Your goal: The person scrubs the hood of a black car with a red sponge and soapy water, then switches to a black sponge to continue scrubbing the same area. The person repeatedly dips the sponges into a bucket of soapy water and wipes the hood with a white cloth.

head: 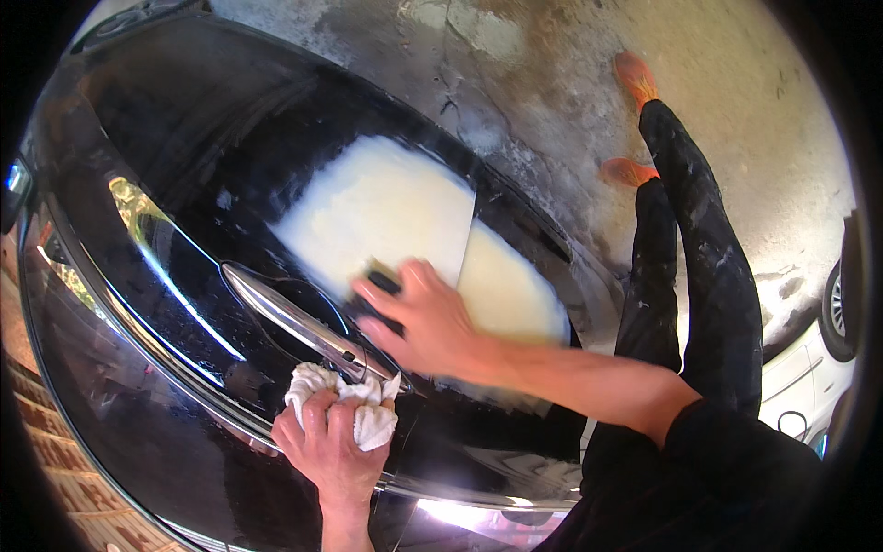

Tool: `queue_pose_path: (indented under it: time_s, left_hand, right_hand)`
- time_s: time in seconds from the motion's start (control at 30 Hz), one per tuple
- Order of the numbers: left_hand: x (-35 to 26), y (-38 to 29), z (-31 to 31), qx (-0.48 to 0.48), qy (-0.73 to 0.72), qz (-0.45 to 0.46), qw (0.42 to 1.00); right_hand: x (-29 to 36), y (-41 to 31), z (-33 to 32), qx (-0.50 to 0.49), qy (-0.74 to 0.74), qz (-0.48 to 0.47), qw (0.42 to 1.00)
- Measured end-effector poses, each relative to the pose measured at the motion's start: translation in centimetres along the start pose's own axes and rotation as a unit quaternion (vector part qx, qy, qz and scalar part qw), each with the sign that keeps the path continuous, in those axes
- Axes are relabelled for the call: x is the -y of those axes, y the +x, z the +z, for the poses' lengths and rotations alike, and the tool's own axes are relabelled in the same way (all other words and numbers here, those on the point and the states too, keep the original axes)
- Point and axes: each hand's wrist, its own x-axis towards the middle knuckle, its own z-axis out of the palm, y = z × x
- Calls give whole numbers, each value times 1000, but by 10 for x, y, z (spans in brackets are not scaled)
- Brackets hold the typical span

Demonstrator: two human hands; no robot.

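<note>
My right hand (424, 314), slightly blurred, grips a dark hand block (379, 297) against the black car's side. The block sits at the lower edge of a large cream-white patch of filler (379, 200). That patch crosses the gap between the door and the rear body panel, and part of it (510, 283) lies right of the gap. A crumpled white cloth (372, 421) is bunched under the fingers of my left hand (321, 435). It rests at the rear end of the chrome door handle (293, 307). The block's underside is hidden.
Dark side windows (159, 441) run along the lower left, edged by a chrome strip (214, 417). My legs (710, 241) and orange shoes (633, 76) are at the right, on a stained concrete floor (552, 41). A white car (800, 372) stands at the far right.
</note>
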Motion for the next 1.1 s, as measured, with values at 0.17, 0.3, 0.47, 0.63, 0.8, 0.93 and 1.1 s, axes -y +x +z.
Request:
queue_pose_path:
  time_s: [0.17,0.3,0.47,0.63,0.8,0.93,1.1]
  left_hand:
    - [8,-2,7,-33,-3,20,999]
    - [11,-2,8,-54,-8,23,998]
    - [13,-1,8,-54,2,26,998]
    - [12,-2,8,-42,-12,19,999]
    - [12,-1,5,-30,-10,22,999]
    - [10,0,7,-53,-15,17,998]
    - [11,2,1,-11,-45,47,998]
  right_hand:
    - [-6,1,-2,26,-3,-35,999]
    - [-8,58,11,-50,-1,-84,995]
    - [-5,8,2,17,0,-47,999]
    - [-7,66,17,-59,1,-72,996]
    - [-10,47,13,42,-6,-29,999]
    - [-14,57,13,-1,-9,-55,998]
    - [-20,36,7,-13,0,-42,999]
